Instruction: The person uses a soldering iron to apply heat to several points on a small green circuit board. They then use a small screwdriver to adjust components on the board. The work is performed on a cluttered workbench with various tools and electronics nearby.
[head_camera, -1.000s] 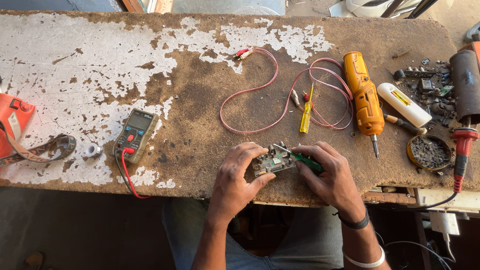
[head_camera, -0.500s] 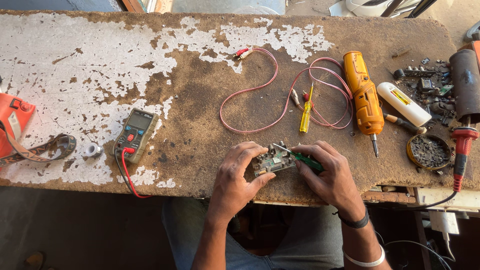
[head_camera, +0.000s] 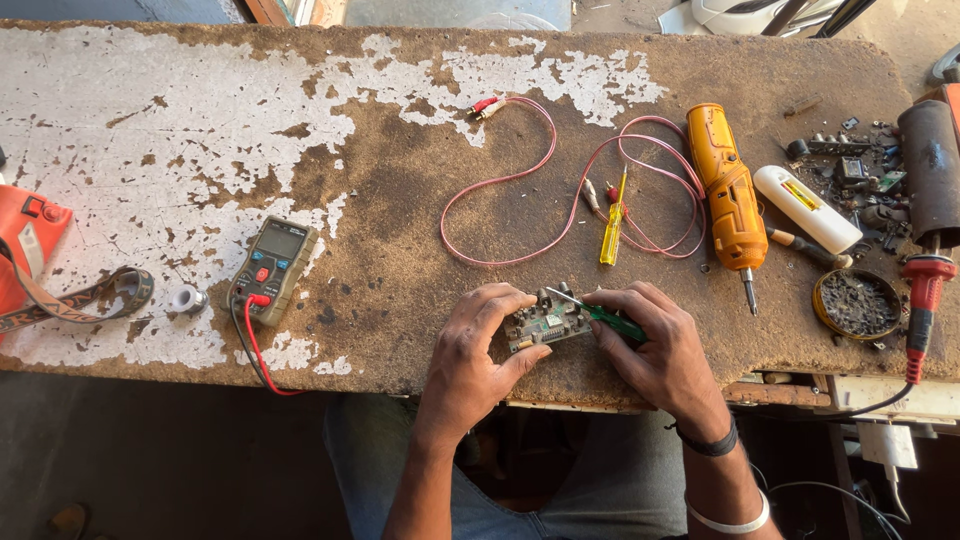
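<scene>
Left hand (head_camera: 478, 345) grips green circuit board (head_camera: 545, 323).

The small green circuit board (head_camera: 545, 322) lies at the near edge of the worn wooden workbench (head_camera: 400, 200). Left of it sits the grey multimeter (head_camera: 273, 268); behind it, the looped pink cable (head_camera: 560, 190); to its right, the orange electric screwdriver (head_camera: 728, 190).

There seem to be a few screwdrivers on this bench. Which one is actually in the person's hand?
The green-handled screwdriver, held in the right hand with its tip on the small circuit board. The yellow screwdriver and orange electric screwdriver lie untouched farther back.
</scene>
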